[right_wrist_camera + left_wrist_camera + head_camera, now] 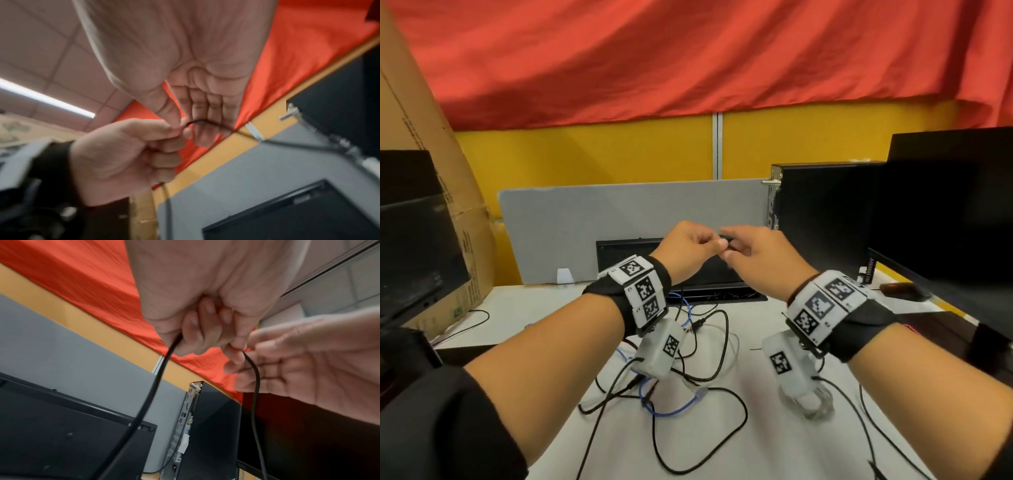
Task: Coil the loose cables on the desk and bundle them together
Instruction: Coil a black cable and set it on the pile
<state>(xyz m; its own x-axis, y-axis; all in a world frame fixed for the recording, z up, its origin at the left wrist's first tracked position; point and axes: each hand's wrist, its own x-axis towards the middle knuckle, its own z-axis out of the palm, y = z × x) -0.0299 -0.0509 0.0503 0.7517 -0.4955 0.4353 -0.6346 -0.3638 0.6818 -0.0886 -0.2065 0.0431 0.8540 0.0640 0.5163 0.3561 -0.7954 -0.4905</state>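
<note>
Raising both hands mid-frame in our head view over tangled cables (688,359) on the desk (774,445), left wrist view: our left hand (201,318) fisted around black cable (152,394), right wrist view: our right hand (197,97) pinching it at centre.

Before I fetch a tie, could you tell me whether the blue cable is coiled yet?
Not coiled: the blue cable lies loosely spread on the desk.

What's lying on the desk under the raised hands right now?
Under the left hand and right hand, tangled black cables and a blue cable lie loose on the white desk. The forearms and wrist cameras cover parts of the tangle.
</note>
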